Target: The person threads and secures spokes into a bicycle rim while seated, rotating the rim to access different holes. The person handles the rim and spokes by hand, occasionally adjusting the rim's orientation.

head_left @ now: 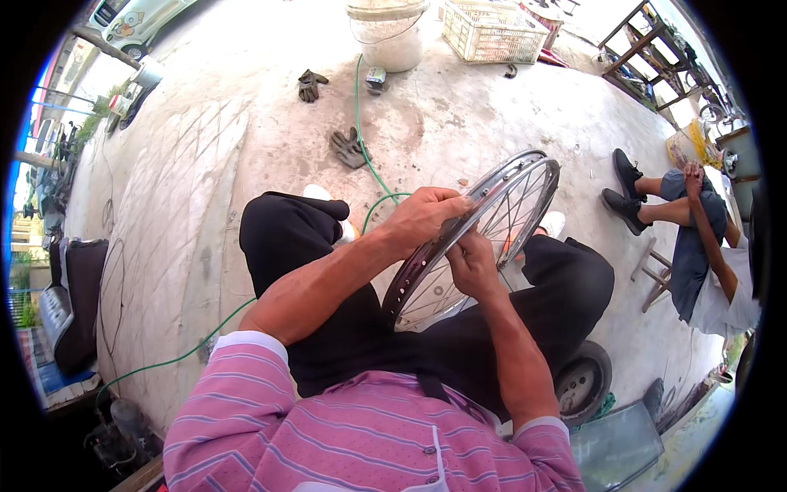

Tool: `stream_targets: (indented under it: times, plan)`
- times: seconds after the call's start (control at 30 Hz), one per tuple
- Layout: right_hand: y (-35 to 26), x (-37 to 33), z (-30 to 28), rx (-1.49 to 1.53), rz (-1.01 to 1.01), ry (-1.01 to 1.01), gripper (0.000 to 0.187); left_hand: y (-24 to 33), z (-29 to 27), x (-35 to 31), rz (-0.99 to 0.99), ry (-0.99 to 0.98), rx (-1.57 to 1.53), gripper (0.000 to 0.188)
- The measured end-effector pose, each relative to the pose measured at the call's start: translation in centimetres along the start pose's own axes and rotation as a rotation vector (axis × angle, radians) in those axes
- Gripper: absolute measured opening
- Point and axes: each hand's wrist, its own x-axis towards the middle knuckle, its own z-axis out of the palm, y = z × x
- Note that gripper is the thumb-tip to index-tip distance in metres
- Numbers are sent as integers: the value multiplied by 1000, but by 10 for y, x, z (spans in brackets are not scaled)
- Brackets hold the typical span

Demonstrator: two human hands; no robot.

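Observation:
A spoked wheel (534,161) with a shiny metal rim stands tilted between my knees. It has no tyre on it, and a row of spoke ends dots the rim's outer face. My left hand (426,215) grips the rim from outside, thumb and forefinger pinched together on its upper left part. Just below, my right hand (475,264) is closed among the spokes against the rim's inner side. Its fingertips are partly hidden, so whether they pinch a single spoke cannot be made out. The lower part of the wheel rests by my lap.
Two dark work gloves (351,149) lie on the concrete beside a green hose (369,156). Ahead stand a white bucket (392,41) and a plastic crate (493,34). At right a person (705,246) sits with hands clasped. A small tyred wheel (584,381) lies near my right knee.

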Motion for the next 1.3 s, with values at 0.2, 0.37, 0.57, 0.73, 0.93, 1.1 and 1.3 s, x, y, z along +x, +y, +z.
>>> stream_targets:
  times: [0.2, 0.37, 0.57, 0.73, 0.93, 1.1, 1.3]
  plan:
    - [-1, -5, 4, -62, 6, 43, 13, -5, -2, 2, -4, 7, -14, 30]
    - [1, -4, 7, -82, 11, 28, 12, -4, -6, 0, -4, -10, -63, 31]
    - [-8, -8, -1, -95, 62, -12, 11, 1, 0, -1, -30, 13, -31, 30]
    - [-9, -9, 2, -139, 43, -8, 10, -2, -2, -1, -47, 36, -18, 30]
    - [-6, -9, 14, -192, 51, -7, 10, -3, 0, 0, -45, 52, -4, 31]
    - [-1, -11, 18, -258, 62, -116, 15, 14, -4, -2, -8, -1, 366, 33]
    - [10, -21, 20, -225, -36, -86, 25, 11, -24, 4, 47, -169, 785, 34]
